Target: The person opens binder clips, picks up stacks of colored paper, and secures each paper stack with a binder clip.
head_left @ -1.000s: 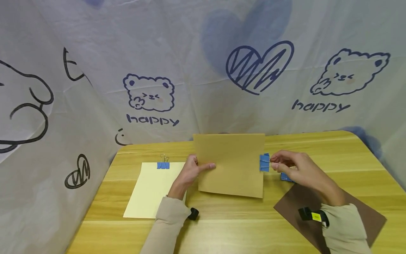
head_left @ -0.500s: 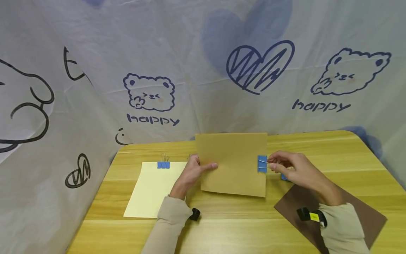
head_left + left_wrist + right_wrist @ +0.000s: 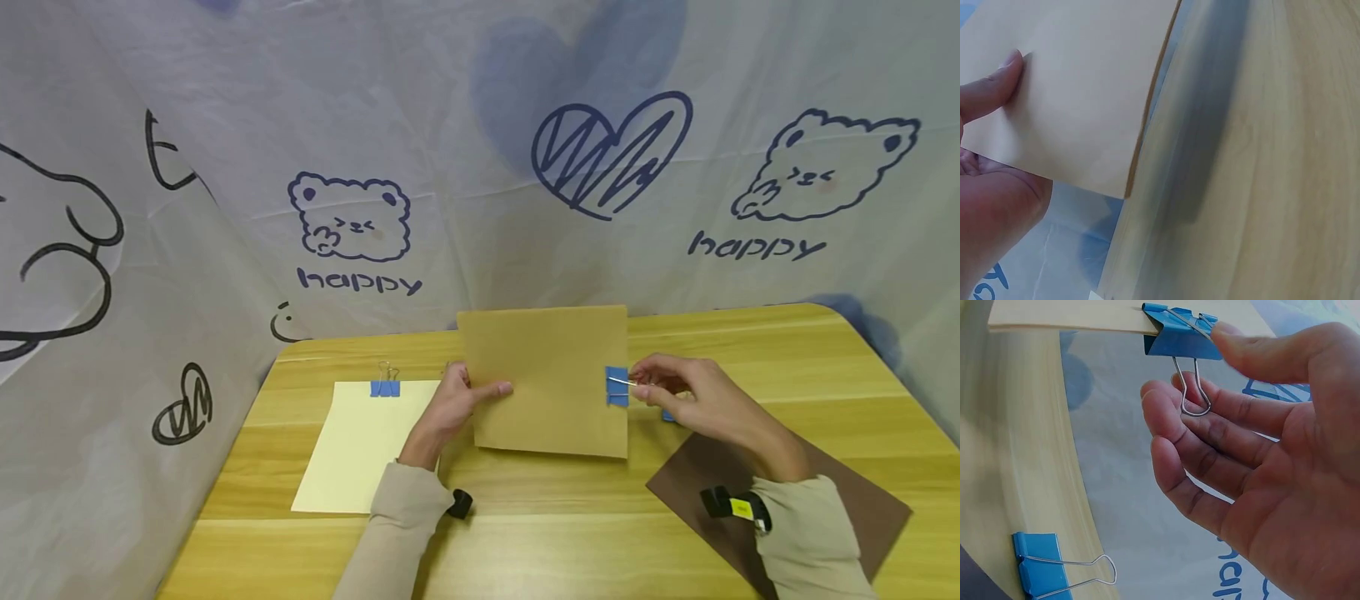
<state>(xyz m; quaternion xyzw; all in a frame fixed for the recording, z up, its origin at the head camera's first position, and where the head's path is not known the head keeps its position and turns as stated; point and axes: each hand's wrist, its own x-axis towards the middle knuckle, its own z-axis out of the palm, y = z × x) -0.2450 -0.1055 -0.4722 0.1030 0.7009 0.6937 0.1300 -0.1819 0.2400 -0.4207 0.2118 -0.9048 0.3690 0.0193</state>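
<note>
My left hand (image 3: pixel 448 410) holds a stack of tan paper (image 3: pixel 543 375) upright over the table, thumb on its front face and fingers behind. The stack's thick edge shows in the left wrist view. A blue binder clip (image 3: pixel 617 387) sits over the stack's right edge, about midway up. My right hand (image 3: pixel 693 396) has its thumb on one wire handle of that clip, lying toward the paper. The other handle (image 3: pixel 1196 411) sticks out from the clip, with the curled fingers around it in the right wrist view.
Pale yellow paper (image 3: pixel 352 458) lies on the left of the wooden table (image 3: pixel 540 533), with a blue binder clip (image 3: pixel 385 388) on its top edge. Another blue binder clip (image 3: pixel 1041 565) rests beyond the dark brown sheet (image 3: pixel 847 508) at right. A printed cloth (image 3: pixel 480 167) hangs behind.
The binder clip has moved left, from beside the stack's right edge to over it, along with my right hand. Its front handle has swung toward the paper. My left hand keeps its grip.
</note>
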